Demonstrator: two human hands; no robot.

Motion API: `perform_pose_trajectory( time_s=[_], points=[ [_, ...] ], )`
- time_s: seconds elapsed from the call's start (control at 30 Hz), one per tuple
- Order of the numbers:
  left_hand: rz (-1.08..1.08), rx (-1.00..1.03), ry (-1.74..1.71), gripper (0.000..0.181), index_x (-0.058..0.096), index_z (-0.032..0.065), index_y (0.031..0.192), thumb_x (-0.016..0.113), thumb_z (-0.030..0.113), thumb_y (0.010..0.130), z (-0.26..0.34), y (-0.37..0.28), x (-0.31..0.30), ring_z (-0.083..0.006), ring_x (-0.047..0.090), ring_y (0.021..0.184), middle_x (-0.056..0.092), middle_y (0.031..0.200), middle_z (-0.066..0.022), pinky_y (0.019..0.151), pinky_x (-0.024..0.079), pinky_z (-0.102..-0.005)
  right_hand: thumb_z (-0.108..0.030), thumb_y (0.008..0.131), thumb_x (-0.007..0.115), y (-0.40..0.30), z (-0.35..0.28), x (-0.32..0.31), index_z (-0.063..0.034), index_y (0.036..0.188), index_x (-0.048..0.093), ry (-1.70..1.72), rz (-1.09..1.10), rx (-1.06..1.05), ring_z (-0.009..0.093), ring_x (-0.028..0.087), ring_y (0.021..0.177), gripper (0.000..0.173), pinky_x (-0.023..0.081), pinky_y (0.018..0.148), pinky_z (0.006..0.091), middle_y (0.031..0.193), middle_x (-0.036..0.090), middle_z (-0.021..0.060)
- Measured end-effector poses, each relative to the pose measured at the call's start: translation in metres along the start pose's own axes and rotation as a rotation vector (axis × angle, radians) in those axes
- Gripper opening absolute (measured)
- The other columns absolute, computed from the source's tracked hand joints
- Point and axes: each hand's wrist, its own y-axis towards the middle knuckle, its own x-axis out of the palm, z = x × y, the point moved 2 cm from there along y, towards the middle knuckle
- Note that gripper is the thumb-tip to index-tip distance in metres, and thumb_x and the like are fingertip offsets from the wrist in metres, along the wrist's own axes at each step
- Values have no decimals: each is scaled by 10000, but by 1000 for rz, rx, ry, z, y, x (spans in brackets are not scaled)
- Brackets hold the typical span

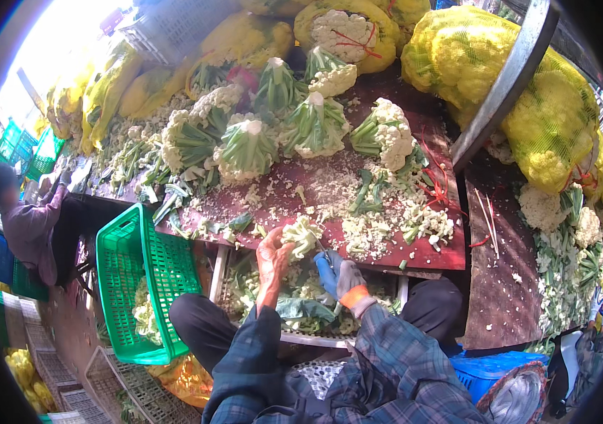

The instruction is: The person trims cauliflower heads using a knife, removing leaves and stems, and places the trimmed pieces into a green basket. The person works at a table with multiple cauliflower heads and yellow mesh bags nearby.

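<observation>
Bare, my left hand (272, 258) pinches a cauliflower floret (302, 236) above the front edge of the red tabletop (275, 191). A blue-and-grey work glove covers my right hand (341, 275), which grips a small knife (325, 249); its blade points at the floret's right side, and its handle is mostly hidden in the glove. Under both hands, a crate (291, 339) holds cauliflower leaves and trimmings between my knees. Several whole cauliflower heads (246, 146) lie stem-up or tilted on the table beyond. Crumbs and small florets (370, 233) are scattered to the right of my hands.
A green plastic crate (172, 265) with some florets inside stands at my left. Yellow mesh sacks of cauliflower (460, 58) line the back and right. A metal post (508, 85) rises at right. Another person (34, 228) sits at far left. A blue crate (479, 368) is at lower right.
</observation>
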Motion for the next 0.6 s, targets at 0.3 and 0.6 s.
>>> perform_pose_trajectory(
  time_s=[0.3,0.6],
  points=[
    [47,-38,124,434,584,8,1191,640,95,769,-4,5,-7,-93,581,757,665,913,-57,665,453,-234,-318,896,528,10,-8,20,-62,994,609,-275,6,-41,377,638,699,285,483,614,452,738,629,223],
    [53,-78,196,484,566,0,1219,625,112,752,3,4,-11,-150,605,797,659,938,-109,712,483,-265,-256,857,525,23,-13,39,-63,958,608,-416,-207,140,399,639,822,233,509,723,480,883,651,232]
  ],
)
